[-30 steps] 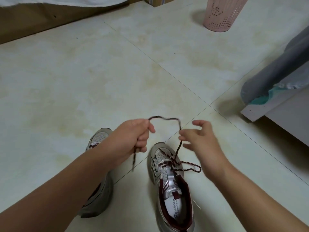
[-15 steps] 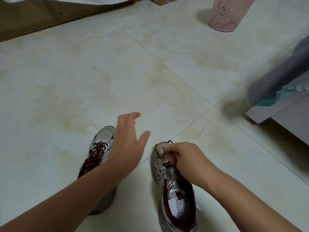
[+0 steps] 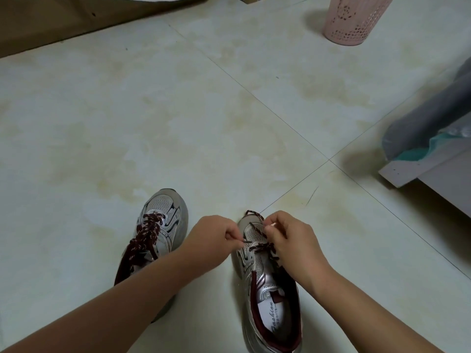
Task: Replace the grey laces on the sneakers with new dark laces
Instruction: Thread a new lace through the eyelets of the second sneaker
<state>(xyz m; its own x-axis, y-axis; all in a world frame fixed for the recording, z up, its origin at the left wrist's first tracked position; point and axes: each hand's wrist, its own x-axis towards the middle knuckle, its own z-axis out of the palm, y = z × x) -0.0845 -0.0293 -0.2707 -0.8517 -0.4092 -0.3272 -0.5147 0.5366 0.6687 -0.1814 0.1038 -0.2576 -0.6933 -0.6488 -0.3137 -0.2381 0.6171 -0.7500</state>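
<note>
- Wide bare floor [image 3: 178, 118] ahead and leftward.
- Pink basket [image 3: 356, 19] at far right edge.
- Grey bundle [image 3: 428, 123] and board [image 3: 418, 171] crowding right edge.
- Narrow gap between left sneaker [image 3: 163, 225] and right sneaker [image 3: 270, 289].

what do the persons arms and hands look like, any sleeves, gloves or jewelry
Both forearms are bare right to the frame's bottom edge, with no sleeve or cuff showing. The left hand and right hand wear no gloves, and no watch, bracelet or ring shows on the parts in view. The fingernails are too small and blurred to describe.
</note>
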